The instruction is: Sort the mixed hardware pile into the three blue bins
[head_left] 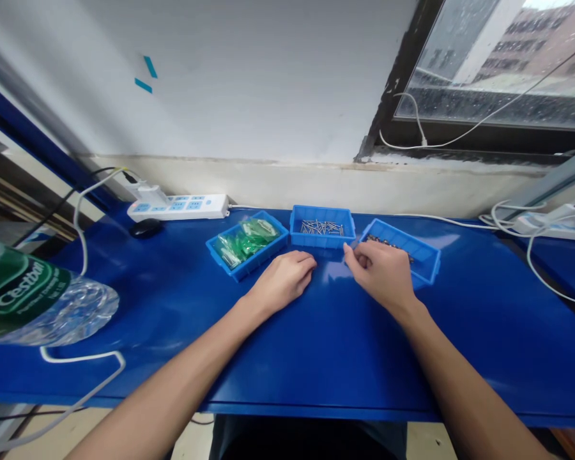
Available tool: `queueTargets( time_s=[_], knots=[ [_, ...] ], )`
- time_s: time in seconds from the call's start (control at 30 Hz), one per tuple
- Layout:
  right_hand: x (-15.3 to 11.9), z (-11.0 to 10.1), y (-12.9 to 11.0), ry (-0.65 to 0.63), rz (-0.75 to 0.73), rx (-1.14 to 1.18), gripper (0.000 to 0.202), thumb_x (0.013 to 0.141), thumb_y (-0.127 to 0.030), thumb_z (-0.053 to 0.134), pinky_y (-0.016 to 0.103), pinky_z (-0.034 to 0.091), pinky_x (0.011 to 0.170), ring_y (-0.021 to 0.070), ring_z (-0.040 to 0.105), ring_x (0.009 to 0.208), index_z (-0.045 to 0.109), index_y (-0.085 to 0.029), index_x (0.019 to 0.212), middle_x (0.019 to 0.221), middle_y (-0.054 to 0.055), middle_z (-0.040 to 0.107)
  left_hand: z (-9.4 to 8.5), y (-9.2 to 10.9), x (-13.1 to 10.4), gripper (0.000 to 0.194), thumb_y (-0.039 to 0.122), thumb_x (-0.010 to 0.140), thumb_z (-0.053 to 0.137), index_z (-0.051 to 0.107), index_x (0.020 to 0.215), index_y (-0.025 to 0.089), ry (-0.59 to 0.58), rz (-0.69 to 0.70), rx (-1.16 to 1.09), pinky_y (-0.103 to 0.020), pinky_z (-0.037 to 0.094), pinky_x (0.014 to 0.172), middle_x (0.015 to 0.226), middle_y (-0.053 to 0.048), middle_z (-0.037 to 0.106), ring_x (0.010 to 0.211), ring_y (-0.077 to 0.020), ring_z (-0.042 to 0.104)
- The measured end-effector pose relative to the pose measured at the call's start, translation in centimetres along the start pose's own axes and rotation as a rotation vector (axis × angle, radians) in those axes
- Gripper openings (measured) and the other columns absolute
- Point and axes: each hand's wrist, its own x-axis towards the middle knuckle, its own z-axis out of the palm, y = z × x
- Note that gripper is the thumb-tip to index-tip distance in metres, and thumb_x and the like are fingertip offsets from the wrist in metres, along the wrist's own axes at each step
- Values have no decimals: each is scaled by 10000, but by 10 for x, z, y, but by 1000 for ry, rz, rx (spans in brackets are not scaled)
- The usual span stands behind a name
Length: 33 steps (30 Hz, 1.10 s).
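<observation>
My left hand (287, 276) rests on the blue table just in front of the left blue tray (249, 271), its fingers curled together; whatever they hold, if anything, is hidden. That tray has green and clear plastic packets (252, 239) in it. Over the near left corner of the right blue tray (424, 265) is my right hand (381, 265), thumb and fingers pinched, with a tiny item too small to make out at the fingertips. Small brownish metal parts (388, 243) lie in that tray, partly behind the hand. Between them, the middle blue tray (321, 240) contains silver screws or nails (322, 227).
A white power strip (196, 207) and a black mouse (145, 228) sit at the back left. A large water bottle (38, 294) stands at the left. White cables (536, 255) run along the right side, near another power strip (560, 220).
</observation>
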Motion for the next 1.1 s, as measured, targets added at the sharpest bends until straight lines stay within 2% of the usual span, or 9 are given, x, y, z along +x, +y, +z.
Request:
queueTargets(
  time_s=[0.17, 0.3, 0.43, 0.5, 0.67, 0.77, 0.87, 1.0, 1.1],
  knots=[
    [0, 0, -2, -13, -10, 16, 421, 951, -346, 546, 281, 340, 537, 125, 480, 475, 534, -210, 553, 507, -13, 530, -2, 1, 1, 212, 54, 889, 536, 683, 1007, 152, 39, -37, -59, -356, 581, 822, 1017, -94, 719, 905, -221, 703],
    [-1, 0, -3, -82, -52, 52, 371, 939, -329, 559, 279, 380, 562, 129, 519, 492, 590, -207, 590, 537, -8, 575, -6, 6, 3, 204, 57, 876, 574, 709, 986, 163, 176, -104, -252, -349, 591, 840, 1031, -80, 718, 903, -197, 701],
    [-4, 1, -4, -159, -160, 138, 162, 898, -325, 634, 283, 442, 631, 152, 619, 593, 738, -204, 876, 663, -4, 685, -7, 12, 7, 171, 110, 871, 649, 728, 1015, 158, 260, -229, -619, -310, 617, 831, 1021, -76, 725, 897, -173, 718],
    [-5, 2, -5, -170, -205, 152, 198, 905, -339, 643, 287, 450, 646, 158, 639, 624, 745, -206, 1010, 723, 1, 719, -8, 14, 8, 209, 159, 866, 698, 716, 1074, 154, 266, -294, -743, -324, 618, 864, 996, -75, 742, 902, -177, 729],
    [-5, 3, -7, -226, -333, 103, 251, 996, -336, 551, 295, 415, 613, 163, 655, 630, 750, -195, 938, 728, 24, 730, -8, 18, 9, 304, 235, 820, 789, 687, 1091, 143, 263, -389, -849, -350, 619, 865, 907, -68, 771, 863, -203, 752],
    [-5, 3, -8, -259, -390, 73, 288, 1025, -299, 505, 301, 403, 604, 168, 655, 626, 747, -180, 923, 734, 38, 732, -7, 18, 9, 282, 264, 830, 788, 681, 1066, 152, 256, -374, -792, -353, 617, 860, 896, -61, 772, 862, -209, 753],
    [-4, 1, -7, -246, -379, 70, 283, 1019, -285, 512, 297, 414, 613, 170, 658, 635, 743, -180, 893, 736, 37, 732, -7, 15, 7, 203, 287, 914, 702, 682, 1080, 172, 246, -297, -597, -364, 602, 877, 975, -59, 765, 898, -199, 734],
    [0, -3, 0, -23, -242, 89, 194, 962, -271, 587, 279, 436, 623, 148, 635, 598, 734, -187, 866, 697, 12, 717, -4, 8, 4, 239, 250, 981, 598, 679, 1198, 189, 90, -67, -206, -462, 524, 1017, 1236, -92, 701, 1159, -253, 634],
    [3, -5, 9, 158, -17, 23, 264, 906, -304, 635, 264, 393, 543, 119, 537, 480, 658, -182, 673, 546, -17, 607, 0, 3, 2, 225, 244, 990, 575, 712, 1153, 169, -38, 34, -49, -461, 533, 987, 1241, -109, 692, 1153, -273, 613]
  ],
)
